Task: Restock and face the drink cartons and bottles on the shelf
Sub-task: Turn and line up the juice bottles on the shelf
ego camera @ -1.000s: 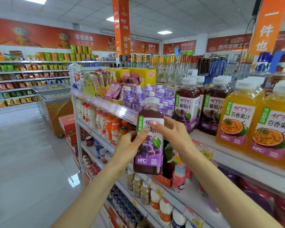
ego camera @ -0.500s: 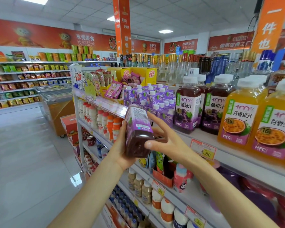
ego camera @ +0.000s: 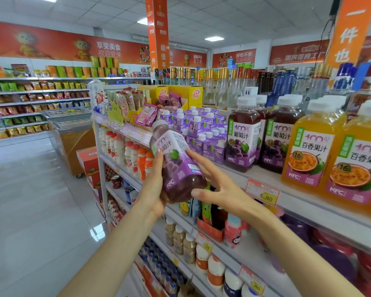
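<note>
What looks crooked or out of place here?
Only the grape bottle: it is tilted, cap pointing up-left, off the shelf. The left hand grips it, the right hand touches it with straight fingers. The other grape bottles stand upright on the shelf.

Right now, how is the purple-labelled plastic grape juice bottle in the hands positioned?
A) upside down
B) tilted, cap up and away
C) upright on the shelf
B: the purple-labelled plastic grape juice bottle leans in the left hand, white cap highest and farthest.
</note>
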Demonstrator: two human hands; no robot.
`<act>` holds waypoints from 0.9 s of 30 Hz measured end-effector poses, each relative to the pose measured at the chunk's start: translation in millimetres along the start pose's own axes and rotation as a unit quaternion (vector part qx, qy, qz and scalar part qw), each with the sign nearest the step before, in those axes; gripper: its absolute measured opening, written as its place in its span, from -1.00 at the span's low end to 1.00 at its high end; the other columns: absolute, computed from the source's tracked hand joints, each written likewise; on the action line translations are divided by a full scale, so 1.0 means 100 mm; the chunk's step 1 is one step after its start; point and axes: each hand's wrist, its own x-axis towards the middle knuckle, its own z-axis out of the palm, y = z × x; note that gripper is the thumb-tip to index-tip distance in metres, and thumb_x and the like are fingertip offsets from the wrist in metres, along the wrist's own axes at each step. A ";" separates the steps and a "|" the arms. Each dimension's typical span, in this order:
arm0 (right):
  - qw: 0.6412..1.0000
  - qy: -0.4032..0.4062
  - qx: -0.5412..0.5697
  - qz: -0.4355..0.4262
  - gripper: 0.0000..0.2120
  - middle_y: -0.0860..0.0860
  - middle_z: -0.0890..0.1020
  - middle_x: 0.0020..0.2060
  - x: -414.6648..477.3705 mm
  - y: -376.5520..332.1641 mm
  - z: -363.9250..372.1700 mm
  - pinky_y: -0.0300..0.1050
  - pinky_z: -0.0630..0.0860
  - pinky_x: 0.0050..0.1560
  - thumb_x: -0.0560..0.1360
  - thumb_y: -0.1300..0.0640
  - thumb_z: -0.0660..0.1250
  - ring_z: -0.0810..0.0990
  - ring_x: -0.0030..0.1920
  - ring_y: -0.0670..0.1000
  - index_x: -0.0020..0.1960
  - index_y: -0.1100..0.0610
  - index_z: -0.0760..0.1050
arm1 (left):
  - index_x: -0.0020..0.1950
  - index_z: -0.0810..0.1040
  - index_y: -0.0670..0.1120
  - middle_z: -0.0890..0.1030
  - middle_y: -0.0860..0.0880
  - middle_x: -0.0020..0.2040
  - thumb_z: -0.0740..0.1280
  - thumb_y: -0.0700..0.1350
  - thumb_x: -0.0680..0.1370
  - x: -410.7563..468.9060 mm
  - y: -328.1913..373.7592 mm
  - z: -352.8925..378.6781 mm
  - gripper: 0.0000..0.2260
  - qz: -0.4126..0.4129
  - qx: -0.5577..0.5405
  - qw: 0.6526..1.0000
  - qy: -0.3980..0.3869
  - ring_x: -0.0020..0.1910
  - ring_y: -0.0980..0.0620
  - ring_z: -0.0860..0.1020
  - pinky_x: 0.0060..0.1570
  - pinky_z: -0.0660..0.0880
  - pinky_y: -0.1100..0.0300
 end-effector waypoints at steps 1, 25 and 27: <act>0.999 0.003 0.040 0.016 -0.23 -0.17 0.43 0.35 0.01 0.01 -0.01 -0.12 0.48 0.26 0.33 -0.08 0.43 0.46 0.30 -0.16 0.45 -0.27 0.16 | 0.03 0.57 0.03 0.71 -0.02 -0.14 0.20 0.24 0.47 0.00 0.01 0.00 -0.65 0.032 0.031 0.999 0.008 -0.16 -0.01 0.68 -0.20 0.61 0.03; 0.956 0.196 -0.208 0.073 -0.45 -0.15 0.64 -0.04 -0.31 -0.42 -0.78 -0.23 0.56 -0.02 0.22 -0.21 0.48 0.61 -0.04 -0.23 0.17 -0.12 0.48 | 0.19 0.40 0.06 0.51 0.14 0.09 0.55 -0.11 0.28 0.10 1.04 1.01 -0.45 0.279 0.496 0.781 -0.257 0.08 0.15 0.53 0.05 0.50 0.22; 0.935 0.233 -0.260 0.059 -0.39 -0.16 0.62 -0.04 -0.38 -0.69 -0.96 -0.33 0.53 -0.05 0.21 -0.27 0.39 0.59 -0.03 -0.22 0.20 -0.06 0.50 | 0.19 0.37 0.05 0.49 0.14 0.08 0.54 -0.15 0.31 0.14 1.12 1.19 -0.46 0.300 0.504 0.761 -0.279 0.06 0.18 0.52 -0.07 0.46 0.38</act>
